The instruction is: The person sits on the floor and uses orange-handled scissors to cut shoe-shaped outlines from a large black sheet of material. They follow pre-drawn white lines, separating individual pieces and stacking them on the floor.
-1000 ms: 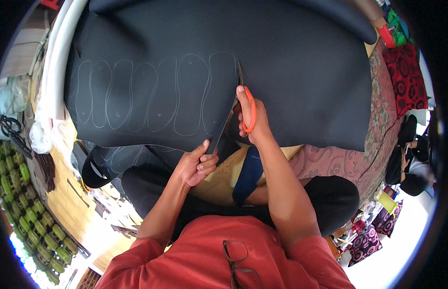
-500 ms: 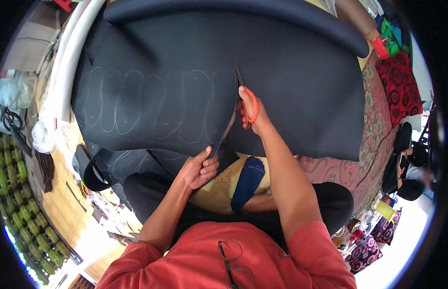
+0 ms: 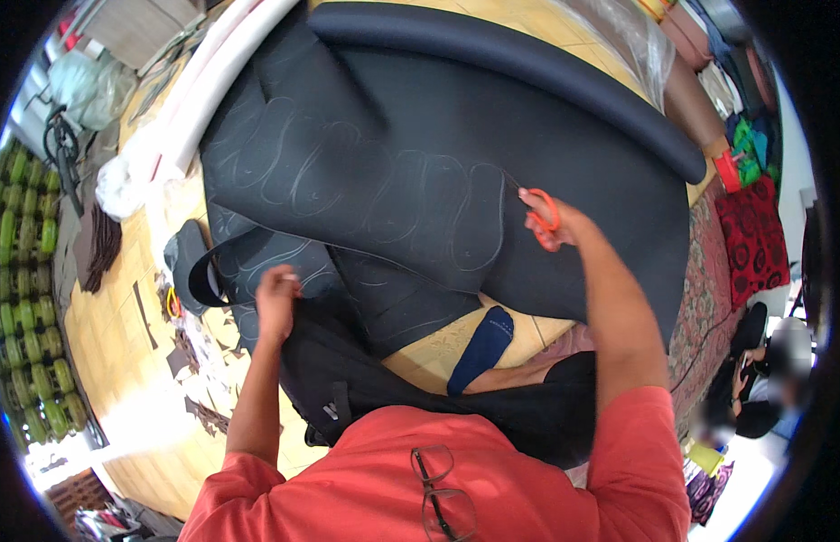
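Two hands, well apart. Right hand (image 3: 560,228) is closed round the scissors (image 3: 554,215) at the orange loops; we take that as a cutting hold, since it leaves the blades free to point up-left, away from the body. Blades are thin and dark here, so we can't tell if they stand parted.

Left hand (image 3: 277,296) hangs off to the left by the knee, fingers curled, over a second marked piece (image 3: 298,251). We can't tell if it touches that piece or pinches anything small.

Black sheet (image 3: 583,172) lies spread in front of the person, likely laid flat so the pale outlines (image 3: 479,219) face up. We see these on its left part, side by side, probably packed close to save material. A slit runs up from the near edge, right of the last outline, to around the blades.

Dark roll (image 3: 528,65) lies along the sheet's far edge; we guess it's the same stock, pushed back for room. White rolls (image 3: 217,95) sit past the left edge, perhaps out of the way. Scraps (image 3: 208,415) lie left of the person. Blue sock (image 3: 483,350) shows just below the sheet, legs apparently folded to sit close.
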Motion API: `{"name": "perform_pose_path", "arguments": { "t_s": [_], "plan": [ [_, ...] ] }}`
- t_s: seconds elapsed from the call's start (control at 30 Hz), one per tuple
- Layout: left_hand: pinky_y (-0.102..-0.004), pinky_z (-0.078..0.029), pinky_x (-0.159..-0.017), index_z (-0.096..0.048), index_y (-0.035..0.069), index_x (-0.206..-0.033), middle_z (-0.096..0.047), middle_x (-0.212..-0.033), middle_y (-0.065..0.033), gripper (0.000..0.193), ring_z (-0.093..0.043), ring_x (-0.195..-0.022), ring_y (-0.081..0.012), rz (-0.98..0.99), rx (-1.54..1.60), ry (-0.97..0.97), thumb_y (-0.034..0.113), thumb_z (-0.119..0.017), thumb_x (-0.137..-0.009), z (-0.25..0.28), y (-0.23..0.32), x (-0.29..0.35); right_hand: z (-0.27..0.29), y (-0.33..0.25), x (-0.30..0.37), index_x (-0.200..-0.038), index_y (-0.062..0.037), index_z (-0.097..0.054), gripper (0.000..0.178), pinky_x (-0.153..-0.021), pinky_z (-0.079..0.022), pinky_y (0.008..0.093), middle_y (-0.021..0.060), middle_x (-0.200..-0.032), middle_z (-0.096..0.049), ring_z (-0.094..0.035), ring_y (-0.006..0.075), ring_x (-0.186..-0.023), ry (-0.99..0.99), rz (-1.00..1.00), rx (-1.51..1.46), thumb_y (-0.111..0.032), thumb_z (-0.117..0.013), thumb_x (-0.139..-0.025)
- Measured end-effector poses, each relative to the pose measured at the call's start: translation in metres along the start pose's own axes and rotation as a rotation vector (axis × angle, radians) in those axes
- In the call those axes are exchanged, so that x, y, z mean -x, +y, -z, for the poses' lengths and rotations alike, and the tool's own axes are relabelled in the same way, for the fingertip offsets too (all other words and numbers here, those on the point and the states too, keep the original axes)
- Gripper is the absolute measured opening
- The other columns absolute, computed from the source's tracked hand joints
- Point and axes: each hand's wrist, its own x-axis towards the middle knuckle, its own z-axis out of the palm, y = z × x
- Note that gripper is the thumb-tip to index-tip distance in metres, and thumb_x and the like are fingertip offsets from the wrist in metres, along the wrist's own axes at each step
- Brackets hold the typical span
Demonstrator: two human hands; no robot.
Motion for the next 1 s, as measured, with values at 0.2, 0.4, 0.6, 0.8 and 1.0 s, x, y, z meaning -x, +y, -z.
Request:
{"name": "perform_pose_path", "arguments": {
  "t_s": [0.2, 0.4, 0.6, 0.8, 1.0],
  "plan": [
    [-0.0333, -0.05, -0.076, -0.059, 0.002, -0.117, -0.062, -0.102, -0.0145, 0.027, -0.063, -0.089, -0.0255, 0.071, -0.5, 0.454, 0.022, -0.052, -0.099, 0.113, -0.136, 0.062, 0.022, -0.057, 0.062, -0.08, -0.0028, -0.055, 0.077, -0.036, -0.038, 0.0265, -0.0004, -0.056, -0.043, -0.046, 0.0109, -0.041, 0.131, 0.119, 0.513, -0.079, -0.054, -0.08],
    [-0.0438, -0.036, -0.105, -0.052, 0.006, -0.133, -0.051, -0.128, -0.0197, 0.043, -0.049, -0.122, -0.0335, -0.331, -0.899, 0.611, 0.024, -0.056, -0.094, 0.08, -0.225, 0.09, -0.038, -0.08, 0.048, -0.079, -0.0047, -0.056, 0.062, -0.037, -0.04, 0.0233, -0.0023, -0.057, -0.044, -0.047, 0.0069, -0.042, 0.083, 0.356, 0.411, -0.066, -0.058, -0.087],
    [-0.049, -0.03, -0.108, -0.048, 0.007, -0.137, -0.044, -0.136, -0.0201, 0.05, -0.041, -0.129, -0.0368, -0.03, -1.055, 0.594, 0.03, -0.055, -0.093, 0.063, -0.183, 0.079, -0.065, -0.095, 0.024, -0.078, -0.0078, -0.056, 0.051, -0.039, -0.039, 0.0232, -0.0035, -0.057, -0.044, -0.047, 0.0068, -0.043, 0.042, 0.382, 0.398, -0.057, -0.06, -0.092],
    [-0.0531, -0.021, -0.112, -0.044, 0.007, -0.141, -0.037, -0.142, -0.0223, 0.057, -0.03, -0.136, -0.0401, 0.096, -1.039, 0.513, 0.038, -0.05, -0.093, 0.062, -0.165, 0.09, -0.109, -0.139, 0.01, -0.08, -0.0082, -0.056, 0.047, -0.042, -0.041, 0.023, -0.0031, -0.059, -0.045, -0.049, 0.007, -0.045, 0.082, 0.445, 0.386, -0.053, -0.061, -0.092],
    [-0.0546, -0.019, -0.112, -0.043, 0.006, -0.141, -0.037, -0.141, -0.0224, 0.057, -0.028, -0.137, -0.041, 0.051, -1.076, 0.486, 0.038, -0.049, -0.094, 0.063, -0.165, 0.088, -0.139, -0.19, 0.014, -0.079, -0.0092, -0.054, 0.044, -0.042, -0.041, 0.0222, -0.0025, -0.06, -0.047, -0.05, 0.0071, -0.045, 0.115, 0.529, 0.456, -0.051, -0.063, -0.092]
  ]
}}
